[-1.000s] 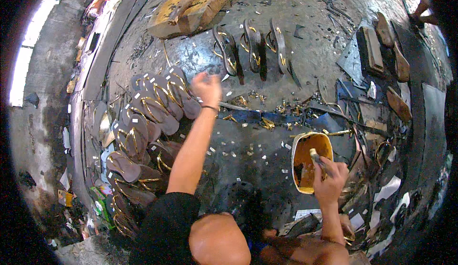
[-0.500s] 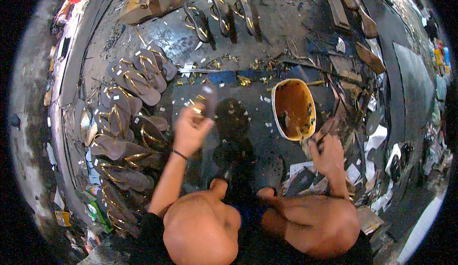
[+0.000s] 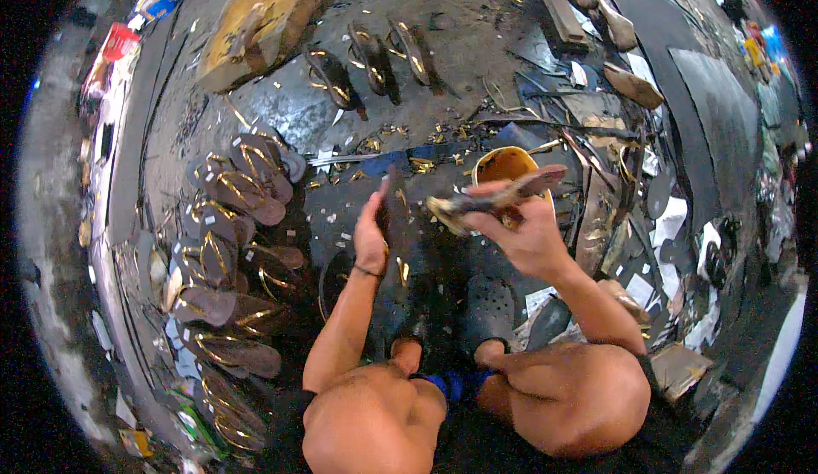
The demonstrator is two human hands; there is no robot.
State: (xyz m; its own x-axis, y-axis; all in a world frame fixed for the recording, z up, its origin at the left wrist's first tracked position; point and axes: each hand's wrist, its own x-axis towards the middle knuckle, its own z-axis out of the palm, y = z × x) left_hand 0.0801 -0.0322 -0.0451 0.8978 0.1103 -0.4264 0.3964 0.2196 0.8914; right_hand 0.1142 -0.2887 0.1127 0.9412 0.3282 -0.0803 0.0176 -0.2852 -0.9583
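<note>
My left hand (image 3: 370,242) is closed on a dark flip-flop (image 3: 386,199), turned nearly edge-on so that its sole shows as a thin strip. Gold strap parts hang just right of the wrist. My right hand (image 3: 532,234) grips a brush (image 3: 543,181) with a reddish-brown handle. Its pale, wet-looking bristles point left toward the flip-flop, with a gap between them. Behind the right hand stands an oval tub (image 3: 506,149) with a whitish rim and brown stuff inside, partly hidden by the hand and brush.
Many dark flip-flops with gold straps (image 3: 243,191) lie heaped on the left. A few more flip-flops (image 3: 368,58) stand in a row at the back, beside a thick wooden block (image 3: 268,26). Scraps and wood pieces (image 3: 635,87) litter the right side.
My right hand has lifted the brush from beside the tub and swung it left toward the middle. The flip-flop in my left hand has turned edge-on. The whole view has shifted somewhat.
</note>
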